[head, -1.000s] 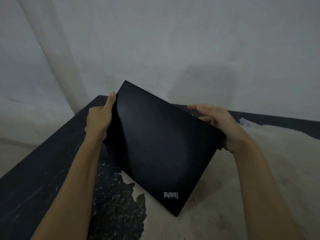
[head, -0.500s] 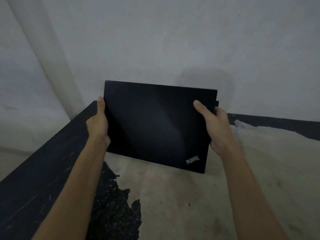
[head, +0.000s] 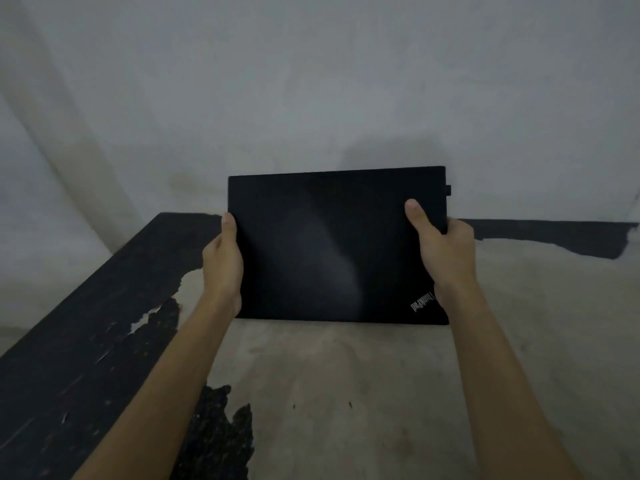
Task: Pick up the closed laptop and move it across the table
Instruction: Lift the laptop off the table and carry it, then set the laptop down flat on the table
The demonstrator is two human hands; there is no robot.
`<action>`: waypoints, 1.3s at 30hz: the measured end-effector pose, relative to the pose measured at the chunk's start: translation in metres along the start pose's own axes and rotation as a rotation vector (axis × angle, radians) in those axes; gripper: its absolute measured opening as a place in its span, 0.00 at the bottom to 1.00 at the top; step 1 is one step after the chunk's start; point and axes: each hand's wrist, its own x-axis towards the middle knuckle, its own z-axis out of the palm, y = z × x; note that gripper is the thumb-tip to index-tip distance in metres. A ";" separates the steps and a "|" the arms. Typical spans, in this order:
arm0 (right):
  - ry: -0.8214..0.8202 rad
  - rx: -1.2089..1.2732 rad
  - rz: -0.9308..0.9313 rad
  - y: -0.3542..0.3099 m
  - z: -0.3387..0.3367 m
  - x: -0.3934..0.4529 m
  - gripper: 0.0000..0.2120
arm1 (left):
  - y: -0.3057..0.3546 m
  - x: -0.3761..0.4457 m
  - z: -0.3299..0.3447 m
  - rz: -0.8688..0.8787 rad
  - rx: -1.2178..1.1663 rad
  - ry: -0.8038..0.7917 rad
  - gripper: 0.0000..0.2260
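A closed black laptop with a ThinkPad logo at its lower right corner is held up off the table, its lid facing me and its long edges nearly level. My left hand grips its left edge, thumb on the lid. My right hand grips the right edge, thumb on the lid and fingers hidden behind. A small plug or dongle sticks out of the laptop's upper right side.
The table has a worn top, pale in the middle with black peeling patches along the left and far edges. A grey wall stands right behind the table's far edge.
The laptop has turned from a tilted, corner-down pose to level and has shifted to the right and slightly away from me. Both hands kept their hold on its sides.
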 end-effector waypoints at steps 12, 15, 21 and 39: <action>0.077 -0.090 0.155 0.006 -0.103 0.031 0.18 | -0.032 -0.043 0.076 0.177 0.198 -0.169 0.17; 0.075 -0.090 0.182 0.012 -0.114 0.037 0.16 | -0.035 -0.045 0.091 0.173 0.231 -0.207 0.18; 0.079 -0.109 0.221 0.025 -0.118 0.050 0.16 | -0.047 -0.040 0.102 0.093 0.201 -0.208 0.21; 0.162 -0.374 0.178 0.051 -0.116 0.055 0.12 | -0.054 -0.032 0.096 0.384 0.541 -0.190 0.18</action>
